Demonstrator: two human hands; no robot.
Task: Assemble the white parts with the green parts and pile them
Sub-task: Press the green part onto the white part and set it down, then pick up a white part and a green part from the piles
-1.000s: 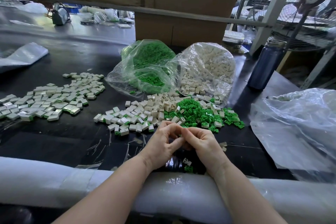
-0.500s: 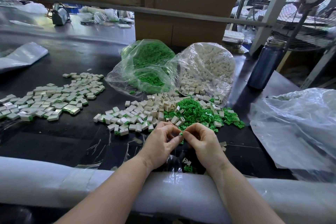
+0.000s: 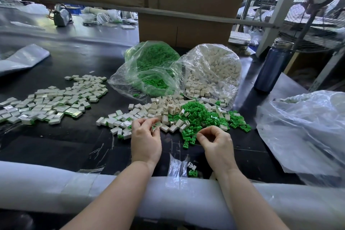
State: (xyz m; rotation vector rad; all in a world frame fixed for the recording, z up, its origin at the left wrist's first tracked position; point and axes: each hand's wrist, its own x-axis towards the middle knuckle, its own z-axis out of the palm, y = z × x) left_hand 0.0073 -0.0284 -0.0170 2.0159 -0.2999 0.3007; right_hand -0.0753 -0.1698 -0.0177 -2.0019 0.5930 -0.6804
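At the centre of the frame, on a dark surface (image 3: 78,142), the left hand (image 3: 145,142) reaches into the near edge of a loose heap of white parts (image 3: 164,108); its fingers are curled, and thumb and forefinger seem to pinch a small white piece with a green edge at the heap's rim, though the grip is partly hidden by the fingers themselves. To the right of it and apart from it, the right hand (image 3: 216,145) hovers at the near edge of a heap of green parts (image 3: 203,117), thumb and forefinger bent towards each other in a narrow ring; whether anything sits between them cannot be told. The white and green heaps touch and mix where they meet. Behind them, towards the upper middle, lie two clear plastic bags side by side and touching: the left bag of green parts (image 3: 151,69) and the right bag of white parts (image 3: 212,69), both spilling forward. At the left of the frame a wide spread of assembled pieces (image 3: 50,101), white with green edges, lies flat and well apart from the heaps. A dark blue bottle (image 3: 270,69) stands upright at the right, beyond the bags. A crumpled clear bag (image 3: 306,132) fills the right edge. A white padded rim (image 3: 56,186) runs along the bottom, under both forearms.
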